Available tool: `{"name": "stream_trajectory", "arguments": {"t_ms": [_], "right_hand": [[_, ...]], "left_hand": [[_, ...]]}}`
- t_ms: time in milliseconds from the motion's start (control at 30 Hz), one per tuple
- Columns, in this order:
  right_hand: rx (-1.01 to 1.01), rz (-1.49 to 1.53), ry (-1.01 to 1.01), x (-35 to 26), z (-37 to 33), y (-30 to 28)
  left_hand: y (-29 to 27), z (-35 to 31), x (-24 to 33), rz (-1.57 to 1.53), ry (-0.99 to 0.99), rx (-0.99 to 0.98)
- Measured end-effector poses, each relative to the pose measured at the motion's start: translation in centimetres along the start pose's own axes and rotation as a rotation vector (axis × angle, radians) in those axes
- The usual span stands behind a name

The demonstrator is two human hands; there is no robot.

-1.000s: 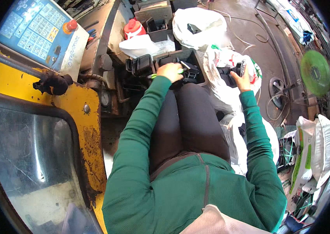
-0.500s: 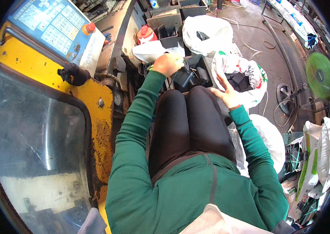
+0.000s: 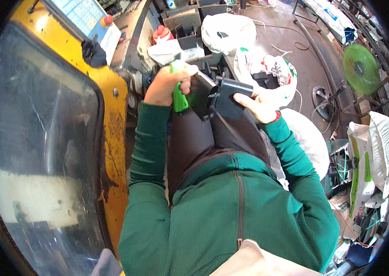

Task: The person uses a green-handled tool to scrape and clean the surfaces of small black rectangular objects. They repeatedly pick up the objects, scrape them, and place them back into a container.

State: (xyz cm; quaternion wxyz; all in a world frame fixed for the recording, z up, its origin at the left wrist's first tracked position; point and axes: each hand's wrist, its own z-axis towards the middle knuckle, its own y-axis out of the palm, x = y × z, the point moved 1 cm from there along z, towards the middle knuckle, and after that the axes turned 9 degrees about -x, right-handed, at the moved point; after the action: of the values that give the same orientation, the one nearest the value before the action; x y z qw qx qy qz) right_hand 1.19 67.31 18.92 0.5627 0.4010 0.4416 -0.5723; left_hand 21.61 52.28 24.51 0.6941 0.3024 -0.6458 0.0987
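My left hand (image 3: 169, 84) is closed round a bright green utility knife (image 3: 179, 97), its handle standing out below the fingers; no blade can be made out. Over my lap, a pair of black moulded plastic parts (image 3: 232, 95), joined at the middle, spans the gap between both hands. The left fingertips are against the parts' left end; whether they grip it too I cannot tell. My right hand (image 3: 263, 105) grips the right end, thumb on top. Just beyond my knees, a dark bin (image 3: 224, 61) holds more black pieces.
Close on the left stands a yellow machine (image 3: 114, 110) with a clear window and a control panel (image 3: 79, 18). White bags (image 3: 228, 34) and a red-lidded jug (image 3: 161, 34) are ahead. At right are a green fan (image 3: 361, 69), a cable on the floor and stacked sacks (image 3: 383, 152).
Both hands have come nearer my body and closer together. The black parts have come up from the bin, and the right hand, open before, now grips them. The view has shifted slightly.
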Motion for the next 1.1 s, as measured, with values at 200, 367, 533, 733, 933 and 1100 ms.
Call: {"name": "stream_trajectory", "arguments": {"t_ms": [200, 367, 533, 733, 933, 1100], "right_hand": [[0.166, 0.659, 0.235, 2.8, -5.0, 2.2], [0.209, 0.485, 0.311, 4.0, -6.3, 1.8], [0.064, 0.74, 0.37, 4.0, -7.3, 2.7], [-0.105, 0.936, 0.488, 5.1, -8.4, 4.2], [0.032, 0.778, 0.416, 1.8, -8.1, 5.6], [0.336, 1.131, 0.393, 7.3, -9.9, 2.9]], "left_hand": [[0.8, -1.9, -7.1, -0.177, -0.107, 0.006], [1.4, -2.4, -9.6, 0.046, -0.151, 0.083], [1.0, -2.6, -9.6, 0.321, -0.211, -0.3], [2.1, -2.9, -5.0, 0.973, -0.13, -0.712], [3.9, -4.6, -3.6, 1.196, -0.053, -0.57], [6.5, -8.6, -4.4, 1.197, 0.265, -0.466]]}}
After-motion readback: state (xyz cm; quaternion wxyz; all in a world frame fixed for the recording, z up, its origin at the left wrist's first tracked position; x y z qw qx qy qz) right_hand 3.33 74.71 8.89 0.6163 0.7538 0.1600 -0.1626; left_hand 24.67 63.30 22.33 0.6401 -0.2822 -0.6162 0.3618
